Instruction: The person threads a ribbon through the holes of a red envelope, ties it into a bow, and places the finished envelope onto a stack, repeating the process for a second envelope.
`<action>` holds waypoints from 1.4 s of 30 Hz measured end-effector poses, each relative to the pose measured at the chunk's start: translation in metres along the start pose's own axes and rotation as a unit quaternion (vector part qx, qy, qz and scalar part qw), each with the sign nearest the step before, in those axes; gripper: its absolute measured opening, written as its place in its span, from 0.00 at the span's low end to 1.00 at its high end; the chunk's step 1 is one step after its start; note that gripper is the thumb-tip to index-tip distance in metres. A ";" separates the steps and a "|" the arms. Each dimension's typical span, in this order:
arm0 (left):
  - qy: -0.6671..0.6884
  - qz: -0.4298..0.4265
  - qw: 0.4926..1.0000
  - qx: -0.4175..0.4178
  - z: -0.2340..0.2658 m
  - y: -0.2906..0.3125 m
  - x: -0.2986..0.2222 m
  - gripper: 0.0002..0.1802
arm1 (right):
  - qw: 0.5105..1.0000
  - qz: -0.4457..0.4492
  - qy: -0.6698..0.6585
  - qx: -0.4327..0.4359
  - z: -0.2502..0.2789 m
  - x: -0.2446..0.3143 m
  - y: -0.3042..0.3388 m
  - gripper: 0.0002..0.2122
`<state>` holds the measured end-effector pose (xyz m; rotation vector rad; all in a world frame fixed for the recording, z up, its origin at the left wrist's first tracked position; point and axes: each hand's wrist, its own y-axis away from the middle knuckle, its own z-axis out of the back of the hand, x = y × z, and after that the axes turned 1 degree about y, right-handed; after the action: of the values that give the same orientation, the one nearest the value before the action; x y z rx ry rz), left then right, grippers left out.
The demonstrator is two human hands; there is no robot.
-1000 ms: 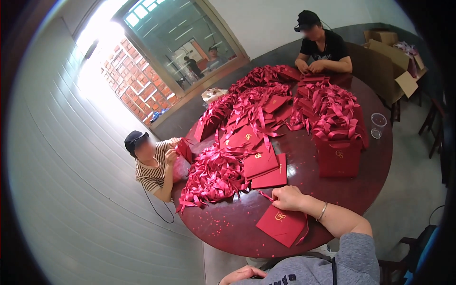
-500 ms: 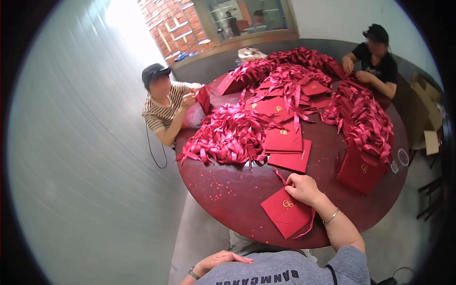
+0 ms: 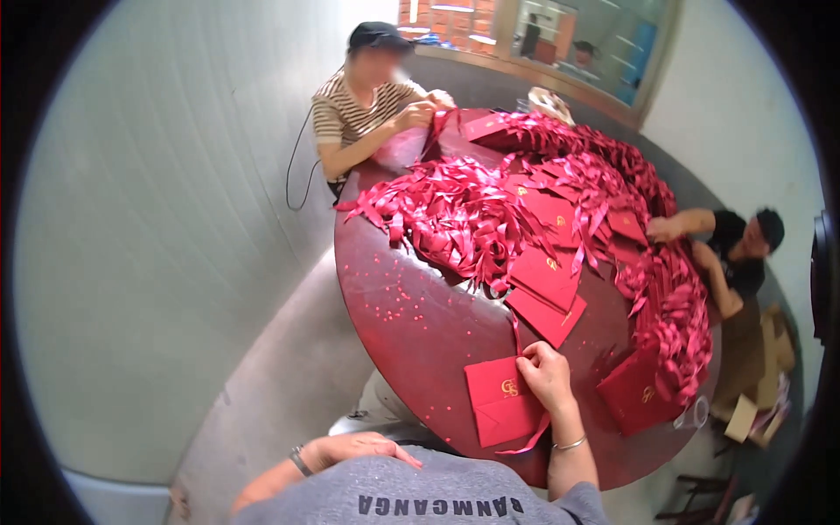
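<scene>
Flat on the near part of the table lies a red paper gift bag point(image 3: 503, 409) with a gold emblem. My right hand point(image 3: 548, 374) rests at its upper right edge, thumb and fingers pinched on a red ribbon point(image 3: 516, 331) that sticks up past the fingertips. Another ribbon end trails from the bag's lower right side, under my wrist. My left hand point(image 3: 366, 448) lies flat against my grey shirt with the fingers stretched, holding nothing. Just beyond my right hand are a few stacked red bags point(image 3: 549, 319).
On the round dark red table point(image 3: 420, 350) is a big heap of ribbons point(image 3: 446, 214), with another row of ribboned bags point(image 3: 674, 324) at right. Clear plastic rings point(image 3: 693, 411) lie near the right edge. Two people sit across, handling bags. Cardboard boxes point(image 3: 766, 367) stand at far right.
My view has turned, so the table appears tilted. My right hand keeps its pinch at the bag, and my left stays on my shirt. The person at right has stretched a hand toward the heap.
</scene>
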<state>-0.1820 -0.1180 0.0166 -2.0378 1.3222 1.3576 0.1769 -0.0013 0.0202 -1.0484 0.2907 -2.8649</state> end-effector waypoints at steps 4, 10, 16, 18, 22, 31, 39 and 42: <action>-0.012 0.013 1.000 0.023 0.011 -0.006 0.007 0.29 | 1.000 -0.025 -0.001 0.010 -0.006 0.002 -0.002 0.09; -0.008 0.065 0.998 0.015 0.012 -0.013 0.008 0.28 | 1.000 -0.012 -0.012 0.018 -0.011 -0.004 -0.001 0.09; 0.030 0.064 0.996 0.045 0.016 -0.023 0.002 0.28 | 1.000 -0.008 -0.015 0.015 -0.007 -0.003 0.002 0.07; 0.026 0.061 0.996 0.054 0.019 -0.026 0.005 0.28 | 1.000 -0.008 -0.018 0.016 -0.006 0.001 0.001 0.08; 0.004 0.076 0.995 0.065 0.015 -0.032 -0.008 0.30 | 1.000 -0.007 -0.025 0.018 -0.006 0.001 0.000 0.08; -0.002 0.052 0.992 0.114 0.015 -0.043 0.000 0.34 | 1.000 -0.009 -0.026 0.015 -0.010 -0.003 0.000 0.08; 0.033 0.130 0.976 0.169 0.021 -0.044 0.001 0.36 | 1.000 -0.003 -0.009 -0.008 -0.008 -0.003 0.002 0.07; -0.046 0.098 0.983 0.147 0.029 -0.045 0.014 0.35 | 1.000 -0.013 -0.008 -0.009 -0.004 0.002 0.000 0.08</action>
<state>-0.1580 -0.0820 -0.0176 -1.6672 1.6090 1.2314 0.1727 -0.0012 0.0179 -1.0864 0.3055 -2.8805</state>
